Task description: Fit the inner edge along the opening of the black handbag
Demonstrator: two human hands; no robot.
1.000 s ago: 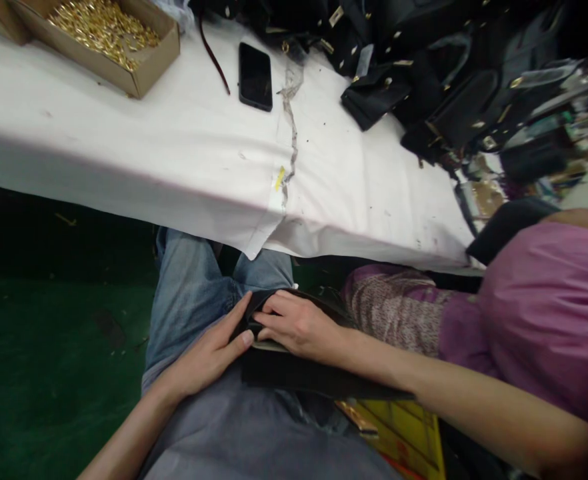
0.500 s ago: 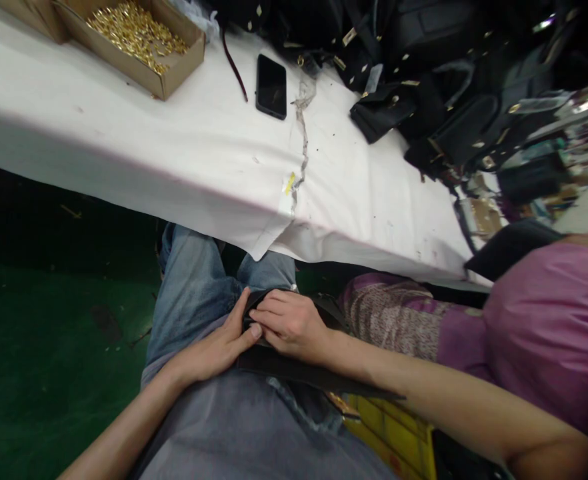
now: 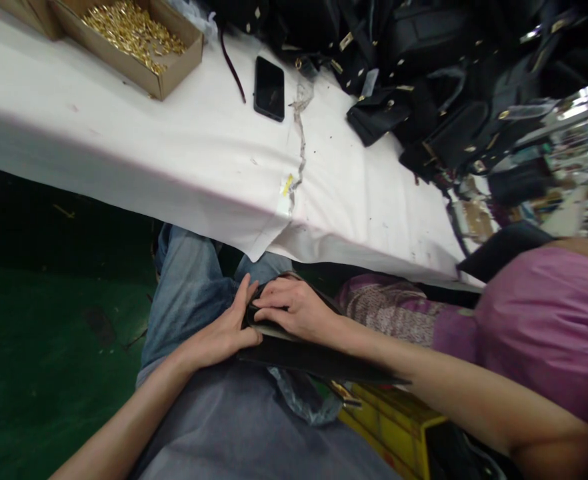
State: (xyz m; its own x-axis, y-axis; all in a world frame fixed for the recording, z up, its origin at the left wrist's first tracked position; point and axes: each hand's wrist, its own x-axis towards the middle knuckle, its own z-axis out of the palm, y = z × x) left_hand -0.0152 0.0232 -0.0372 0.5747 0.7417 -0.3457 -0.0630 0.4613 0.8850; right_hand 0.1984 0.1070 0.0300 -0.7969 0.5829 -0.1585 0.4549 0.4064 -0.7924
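A black handbag (image 3: 319,360) lies on my lap, its flap toward my body and a strip of clear plastic wrap (image 3: 307,400) with a gold-coloured metal piece (image 3: 344,393) hanging beside it. My left hand (image 3: 229,330) grips the bag's left end, thumb on the near side and fingers along the far side. Bent over the bag's opening is my right hand (image 3: 297,310), its fingers and thumb closed at the edge near my left hand. What lies under the right fingertips is hidden.
On the white-covered table (image 3: 174,147) are a cardboard box of gold-coloured fittings (image 3: 134,33), a phone (image 3: 269,88) and a pile of black bags (image 3: 424,67). A person in a purple top (image 3: 544,333) sits close on my right. A yellow crate (image 3: 394,427) stands at my right side.
My right hand has shifted slightly up along the bag, its thumb and fingers now further apart. My left thumb has drawn back, and the flap and hanging plastic show more.
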